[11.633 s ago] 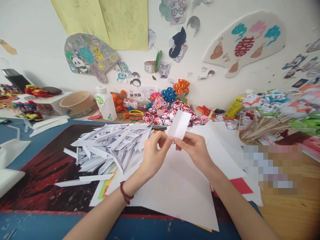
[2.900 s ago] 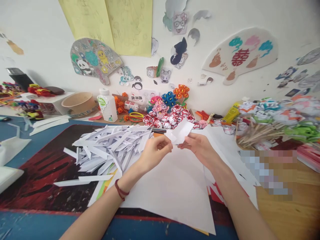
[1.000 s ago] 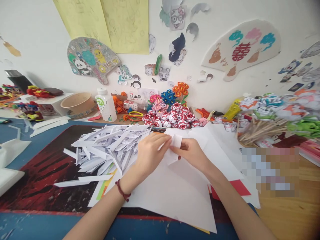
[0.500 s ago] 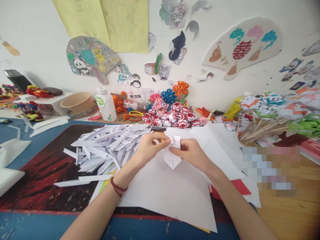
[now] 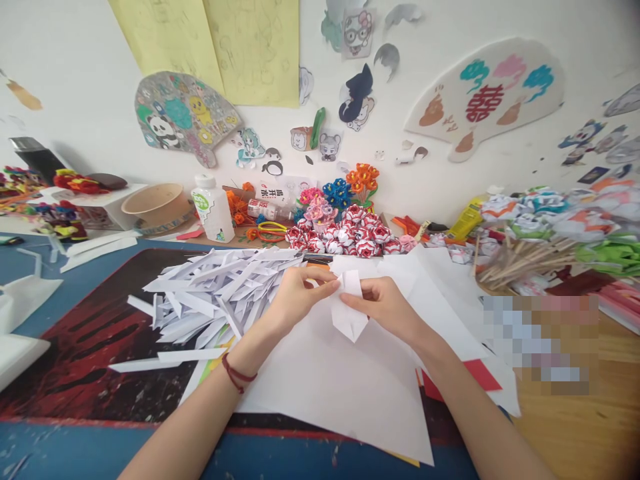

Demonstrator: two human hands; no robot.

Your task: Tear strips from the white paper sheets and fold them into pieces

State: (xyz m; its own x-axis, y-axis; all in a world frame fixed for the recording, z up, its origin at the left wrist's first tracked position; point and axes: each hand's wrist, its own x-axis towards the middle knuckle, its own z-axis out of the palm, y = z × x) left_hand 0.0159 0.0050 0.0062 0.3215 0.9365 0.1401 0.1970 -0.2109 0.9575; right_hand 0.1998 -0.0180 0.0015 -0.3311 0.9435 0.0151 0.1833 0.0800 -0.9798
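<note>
A small folded white paper (image 5: 352, 321) with a pointed lower end is held up between both hands, above large white sheets (image 5: 345, 393) on the table. My left hand (image 5: 303, 297) pinches its upper left edge between thumb and fingers. From the right side, my right hand (image 5: 383, 300) grips it, with the thumb on the front and the fingers partly hidden behind. To the left of my left hand lies a loose heap of folded white paper strips (image 5: 205, 293).
Behind the sheets stand red-and-white paper flowers (image 5: 353, 233) and a white bottle (image 5: 213, 208). Paper flowers on sticks (image 5: 515, 257) are at the right. A dark red-and-black mat (image 5: 95, 353) covers part of the blue table (image 5: 75, 453); a red sheet (image 5: 483, 375) lies under my right forearm.
The folded paper has tilted slightly, its pointed lower end swinging a little to the right. Both hands keep their grip in nearly the same place.
</note>
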